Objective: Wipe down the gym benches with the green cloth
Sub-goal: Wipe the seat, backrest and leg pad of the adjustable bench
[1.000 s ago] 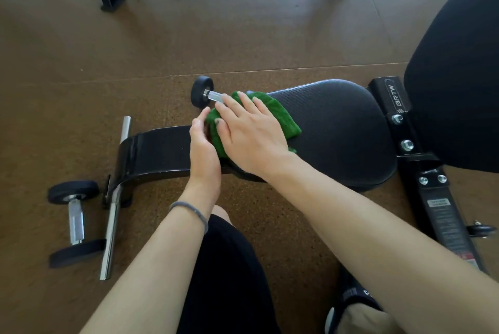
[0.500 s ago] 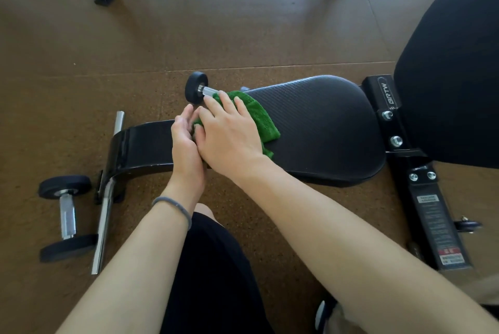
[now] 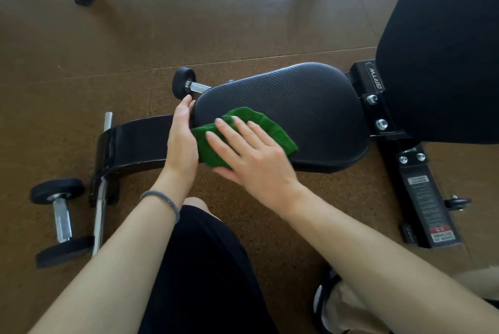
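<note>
**Cloth pressed flat on the bench seat**

Cloth, green and folded, is lying on the near left part of the black seat pad, with its near edge reaching the pad's rim. The right hand is lying flat on top of it, fingers straight and slightly spread, pressing it against the textured vinyl; no finger is curling round the fabric. The left hand is standing on edge just beside the cloth, palm facing it, fingers straight and held together, touching the narrow end of the pad where it is meeting the curved black frame arm. A grey band is sitting on the left wrist.

The backrest pad is rising at the right, beyond a black bracket with 2 visible bolts. A small dumbbell is lying on the brown floor at the left, touching a chrome crossbar at the frame's foot. Another dumbbell is showing 1 black end behind the seat, the rest hidden by the pad. Black shorts are filling the lower middle of the view.
</note>
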A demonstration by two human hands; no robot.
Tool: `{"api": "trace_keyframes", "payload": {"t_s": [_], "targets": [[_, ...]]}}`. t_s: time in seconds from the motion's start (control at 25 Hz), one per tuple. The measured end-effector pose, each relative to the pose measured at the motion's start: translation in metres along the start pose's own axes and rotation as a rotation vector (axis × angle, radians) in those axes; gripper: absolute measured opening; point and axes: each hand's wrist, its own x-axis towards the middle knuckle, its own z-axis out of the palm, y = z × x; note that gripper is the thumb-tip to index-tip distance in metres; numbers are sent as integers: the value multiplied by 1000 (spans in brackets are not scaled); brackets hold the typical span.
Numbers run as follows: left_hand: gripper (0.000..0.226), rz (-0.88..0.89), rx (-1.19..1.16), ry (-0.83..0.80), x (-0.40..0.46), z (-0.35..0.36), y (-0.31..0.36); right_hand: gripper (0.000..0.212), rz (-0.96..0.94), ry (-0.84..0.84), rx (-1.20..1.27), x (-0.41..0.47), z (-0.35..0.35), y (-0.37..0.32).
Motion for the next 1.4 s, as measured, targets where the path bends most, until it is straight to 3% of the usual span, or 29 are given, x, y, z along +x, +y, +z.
{"api": "trace_keyframes", "payload": {"t_s": [0.16, 0.36, 0.6, 0.72, 0.84, 0.96, 1.0, 1.08, 1.16, 1.2, 1.32, 1.4], "targets": [[54, 148, 476, 105, -4, 22, 8, 58, 156, 34, -56, -69, -17, 73], [59, 213, 648, 147, -4, 26, 1, 48, 512, 172, 6, -78, -17, 60], [64, 192, 775, 123, 2, 23, 2, 41, 312, 202, 113, -6, -2, 8], [69, 268, 944, 86, -7, 30, 16, 36, 339, 283, 215, -8, -12, 22], [62, 443, 800, -67, -27, 64, 35, 38, 677, 360, 564, 2, -38, 38], [39, 304, 475, -212, -41, 101, 61, 47, 1255, 485, 1449, 15, -73, 61], [29, 315, 446, -245, -48, 111, 68, 48, 1297, 479, 1735, 11, -88, 70], [21, 474, 555, -297, -58, 128, 77, 55, 1172, 451, 2075, -1, -118, 77], [31, 610, 672, -376, -67, 142, 87, 52, 1119, 532, 2192, -15, -147, 82], [44, 598, 675, -422, -69, 148, 96, 50, 1102, 577, 2213, -22, -161, 85], [82, 237, 481, -536, -73, 160, 137, 47, 1054, 646, 2215, -28, -195, 93], [70, 68, 391, -621, -75, 166, 155, 51, 1086, 584, 2145, -26, -212, 99]]}}
